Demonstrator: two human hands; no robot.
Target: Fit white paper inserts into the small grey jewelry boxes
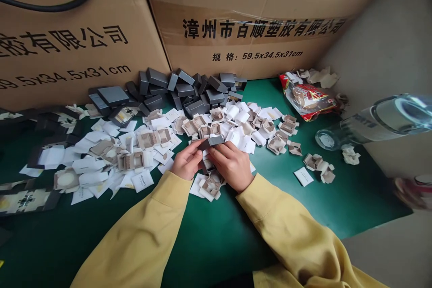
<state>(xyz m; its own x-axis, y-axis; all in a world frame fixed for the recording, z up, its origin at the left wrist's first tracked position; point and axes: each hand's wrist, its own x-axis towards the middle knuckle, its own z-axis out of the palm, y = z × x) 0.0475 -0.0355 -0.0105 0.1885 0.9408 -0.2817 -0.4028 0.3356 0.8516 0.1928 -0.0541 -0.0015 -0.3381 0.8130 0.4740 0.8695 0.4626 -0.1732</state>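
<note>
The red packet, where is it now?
In the head view, the red packet lies right of centre on the green table, just left of the clear bottle.

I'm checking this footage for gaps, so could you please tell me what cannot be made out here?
In the head view:
Box: partly hidden by the left hand and right hand.
Bottle: one end cut off by the right edge.
Left carton: lettering cut off by the left edge.
White card: print too small to read.
</note>
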